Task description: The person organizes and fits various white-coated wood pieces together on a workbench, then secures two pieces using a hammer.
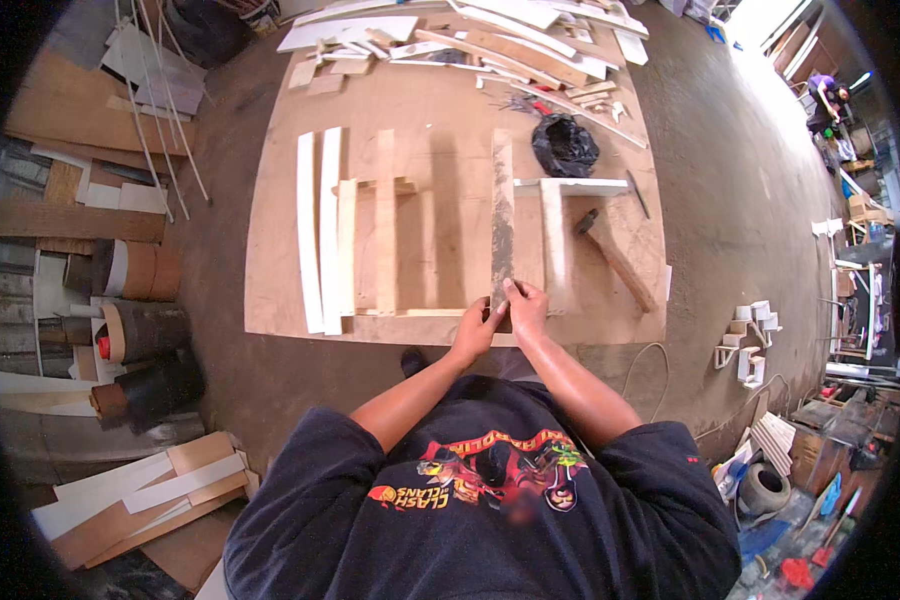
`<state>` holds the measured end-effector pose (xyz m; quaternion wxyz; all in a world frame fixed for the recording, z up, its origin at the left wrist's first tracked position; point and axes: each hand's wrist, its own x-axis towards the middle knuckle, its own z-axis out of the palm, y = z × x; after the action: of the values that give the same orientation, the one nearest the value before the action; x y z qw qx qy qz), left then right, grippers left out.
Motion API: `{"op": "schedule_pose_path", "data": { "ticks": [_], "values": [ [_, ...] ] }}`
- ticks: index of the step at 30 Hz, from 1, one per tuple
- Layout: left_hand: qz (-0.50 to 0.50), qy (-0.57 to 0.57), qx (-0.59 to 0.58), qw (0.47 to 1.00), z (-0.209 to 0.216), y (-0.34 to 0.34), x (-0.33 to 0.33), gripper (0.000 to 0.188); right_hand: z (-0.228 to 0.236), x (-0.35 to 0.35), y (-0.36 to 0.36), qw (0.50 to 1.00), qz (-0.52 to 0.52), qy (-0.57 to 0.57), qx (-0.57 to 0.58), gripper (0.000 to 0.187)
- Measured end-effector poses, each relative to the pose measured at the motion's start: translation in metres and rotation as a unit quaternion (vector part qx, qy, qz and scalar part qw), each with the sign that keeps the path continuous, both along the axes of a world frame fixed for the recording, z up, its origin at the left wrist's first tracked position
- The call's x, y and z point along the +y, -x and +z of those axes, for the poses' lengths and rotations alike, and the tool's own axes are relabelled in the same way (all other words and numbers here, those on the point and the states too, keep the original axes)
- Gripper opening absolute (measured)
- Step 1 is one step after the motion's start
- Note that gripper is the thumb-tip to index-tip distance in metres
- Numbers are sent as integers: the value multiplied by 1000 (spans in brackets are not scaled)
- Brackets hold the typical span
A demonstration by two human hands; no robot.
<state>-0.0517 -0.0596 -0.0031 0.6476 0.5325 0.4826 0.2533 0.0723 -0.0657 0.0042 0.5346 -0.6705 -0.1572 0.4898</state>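
A long wooden slat [502, 210] with dark stains points away from me over the board tabletop. Its near end is gripped by my right hand [526, 308], thumb on top. My left hand [477, 332] closes on the same end from the left side. Left of the slat lie pale wooden strips put together like a frame [386, 230], next to two white strips [320, 230]. On the right are a white-edged piece [553, 230] and a hammer [618, 262] with a wooden handle. The undersides of my fingers are hidden.
A black plastic bag [564, 146] sits at the far right of the tabletop [440, 155], before a heap of wood offcuts [510, 50]. Rolls of sheet material [145, 333] stand at left. Small white brackets [748, 345] lie on the floor at right; another person [825, 98] is far off.
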Motion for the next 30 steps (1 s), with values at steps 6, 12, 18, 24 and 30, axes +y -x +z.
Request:
{"op": "schedule_pose_path", "data": {
  "ticks": [6, 12, 18, 24, 30],
  "values": [
    [25, 13, 42, 999, -3, -48, -11, 44, -5, -3, -45, 997, 61, 43, -26, 26],
    [66, -8, 120, 990, -36, -47, -25, 53, 34, 9, -56, 962, 193, 103, -163, 46],
    [-42, -186, 418, 888, 14, -47, -14, 41, 3, 0, -50, 910, 218, 113, -333, 48],
    [-2, -203, 370, 906, 20, -51, 17, 35, 22, -12, -58, 894, 237, 39, -379, 42],
    [53, -131, 98, 985, 38, -104, 29, 28, 53, -1, -108, 903, 201, -107, -364, 25]
  ]
}}
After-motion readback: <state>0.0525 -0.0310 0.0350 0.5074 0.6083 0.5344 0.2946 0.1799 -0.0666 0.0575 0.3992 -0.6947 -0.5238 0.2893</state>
